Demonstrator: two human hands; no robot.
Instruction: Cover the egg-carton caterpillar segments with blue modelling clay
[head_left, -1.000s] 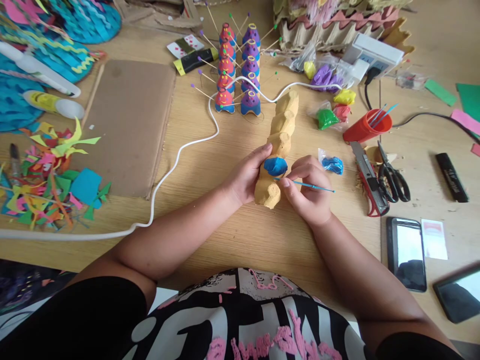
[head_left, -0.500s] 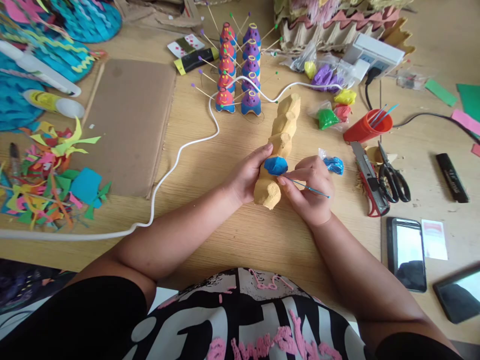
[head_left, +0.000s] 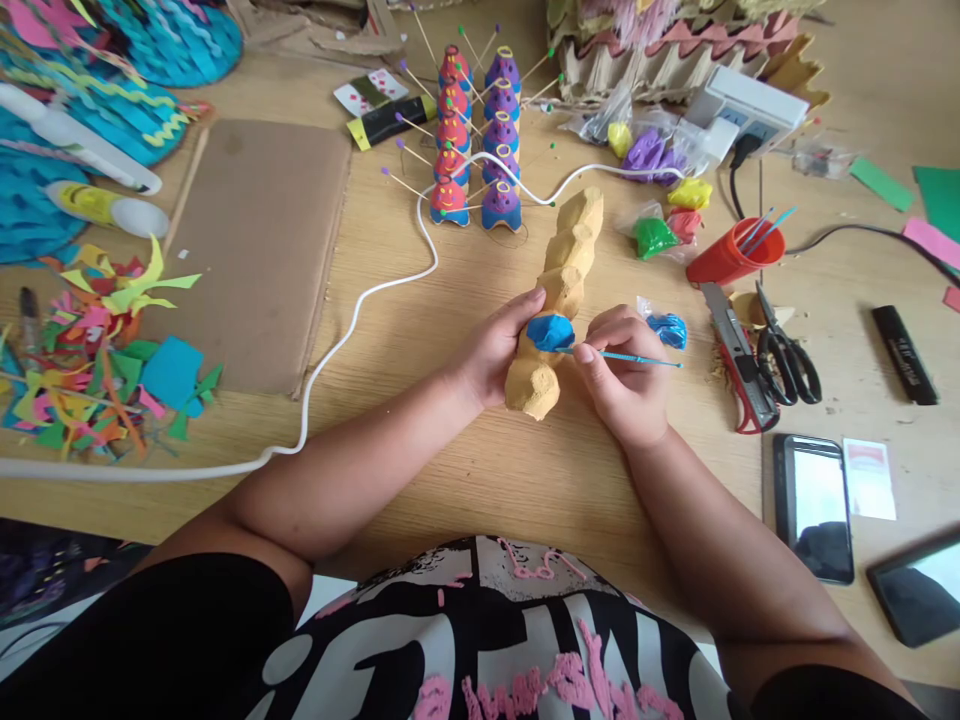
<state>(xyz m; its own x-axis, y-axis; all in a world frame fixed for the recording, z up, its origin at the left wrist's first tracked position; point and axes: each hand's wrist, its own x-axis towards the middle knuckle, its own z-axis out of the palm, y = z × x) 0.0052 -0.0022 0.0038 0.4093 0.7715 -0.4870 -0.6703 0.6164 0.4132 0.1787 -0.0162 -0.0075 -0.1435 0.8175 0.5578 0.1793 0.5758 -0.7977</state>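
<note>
My left hand is closed around a yellow strip of egg-carton cups, held tilted above the table. One bump of the strip is covered with blue clay. Between the thumb and fingers of my right hand is a thin blue modelling tool, its tip touching the lower right edge of the blue clay. To the right of that hand lies a lump of blue clay in a clear bag. Beyond the strip stand red figures and purple figures with blue bases and pin-like sticks.
A white cable winds across the table. At right are an orange cup, a red cutter, black-handled scissors, a marker and a phone. Cardboard and paper scraps lie at left.
My right hand has shifted slightly right, and the blue tool now lies flatter, with its free end farther right. My left hand and the strip have barely moved.
</note>
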